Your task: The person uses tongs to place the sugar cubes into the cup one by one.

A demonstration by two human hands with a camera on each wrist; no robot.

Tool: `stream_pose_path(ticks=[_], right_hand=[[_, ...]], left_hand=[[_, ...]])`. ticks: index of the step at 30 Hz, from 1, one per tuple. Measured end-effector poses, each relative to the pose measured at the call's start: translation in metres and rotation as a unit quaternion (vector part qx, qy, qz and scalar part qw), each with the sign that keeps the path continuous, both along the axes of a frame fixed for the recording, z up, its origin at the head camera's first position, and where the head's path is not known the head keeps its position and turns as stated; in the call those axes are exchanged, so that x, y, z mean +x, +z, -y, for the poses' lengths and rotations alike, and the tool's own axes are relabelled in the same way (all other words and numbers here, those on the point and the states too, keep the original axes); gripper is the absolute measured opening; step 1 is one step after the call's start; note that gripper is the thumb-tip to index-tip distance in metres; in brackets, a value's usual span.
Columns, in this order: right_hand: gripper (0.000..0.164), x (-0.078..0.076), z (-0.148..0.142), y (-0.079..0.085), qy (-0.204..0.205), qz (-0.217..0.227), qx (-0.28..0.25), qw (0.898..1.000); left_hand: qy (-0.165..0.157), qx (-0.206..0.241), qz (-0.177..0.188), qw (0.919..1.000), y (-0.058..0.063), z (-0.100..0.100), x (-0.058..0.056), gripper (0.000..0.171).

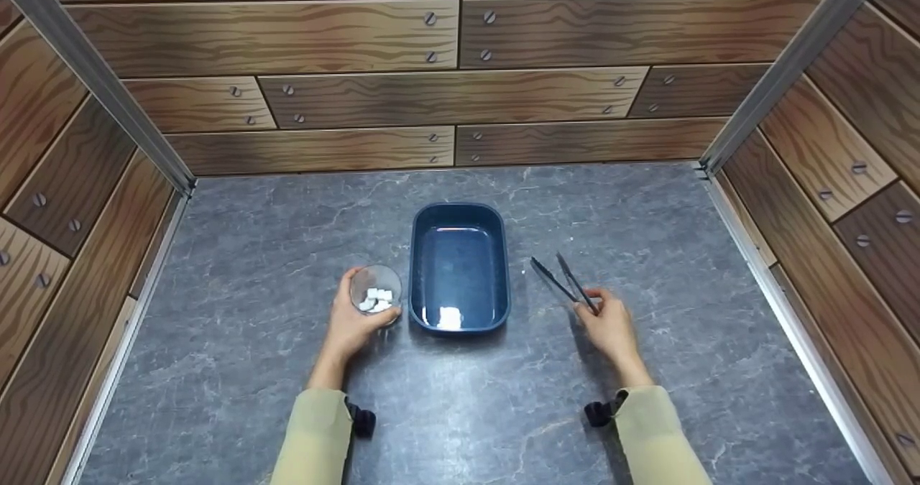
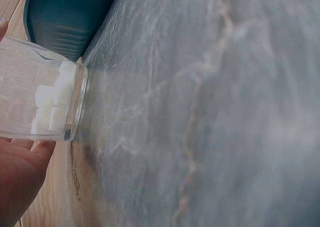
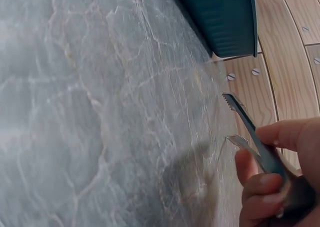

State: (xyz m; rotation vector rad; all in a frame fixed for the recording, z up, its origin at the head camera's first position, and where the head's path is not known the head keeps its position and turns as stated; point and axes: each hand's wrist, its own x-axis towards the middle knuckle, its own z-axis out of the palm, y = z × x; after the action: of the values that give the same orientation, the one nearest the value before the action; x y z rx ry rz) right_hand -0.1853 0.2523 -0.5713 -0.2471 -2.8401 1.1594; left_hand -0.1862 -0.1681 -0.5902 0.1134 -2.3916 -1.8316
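My left hand [image 1: 350,333] grips a clear glass [image 1: 379,278], thumb on its near side. Several white cubes, which look like sugar cubes [image 1: 376,299], lie in the bottom of it. In the left wrist view the glass [image 2: 20,72] has its base at or very near the tabletop; I cannot tell if they touch. A pair of dark metal tongs [image 1: 581,291] is held in my right hand [image 1: 611,329], its arms spread apart. Nothing is between the toothed tips of the tongs [image 3: 246,119] in the right wrist view. A deep blue rectangular dish [image 1: 460,266] stands between both hands.
The grey marbled tabletop [image 1: 460,406] carries everything. Wood-patterned panels [image 1: 359,97] rise at the back and both sides, with metal posts [image 1: 776,86] at the corners. A few tiny white specks [image 1: 571,239] lie to the right of the dish.
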Motion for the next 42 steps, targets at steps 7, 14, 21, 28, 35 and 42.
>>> stream_pose_path(ticks=[7, 14, 21, 28, 35, 42], right_hand=[[0.029, 0.003, -0.004, 0.001, 0.006, 0.048, 0.059, 0.997], [0.025, 0.004, -0.006, 0.001, 0.011, 0.067, 0.071, 0.995], [0.028, 0.005, -0.007, 0.001, 0.018, 0.094, 0.083, 0.992], [0.027, 0.005, -0.009, 0.001, 0.024, 0.096, 0.092, 0.991], [0.039, 0.006, -0.01, 0.003, 0.027, 0.103, 0.085, 0.991], [0.049, 0.006, -0.014, 0.007, 0.037, 0.114, 0.069, 0.99]], left_hand=[[-0.005, 0.003, 0.007, 1.0, 0.0, 0.0, 0.0, 0.097], [-0.001, -0.003, 0.002, 1.0, 0.0, -0.001, 0.0, 0.098], [-0.002, 0.0, -0.002, 1.0, -0.001, -0.001, -0.001, 0.101], [-0.014, 0.008, 0.019, 0.9997, 0.003, 0.001, 0.001, 0.104], [-0.044, 0.019, 0.005, 0.9988, 0.007, 0.005, 0.003, 0.102], [-0.062, 0.011, 0.003, 0.998, 0.005, 0.009, 0.004, 0.095]])
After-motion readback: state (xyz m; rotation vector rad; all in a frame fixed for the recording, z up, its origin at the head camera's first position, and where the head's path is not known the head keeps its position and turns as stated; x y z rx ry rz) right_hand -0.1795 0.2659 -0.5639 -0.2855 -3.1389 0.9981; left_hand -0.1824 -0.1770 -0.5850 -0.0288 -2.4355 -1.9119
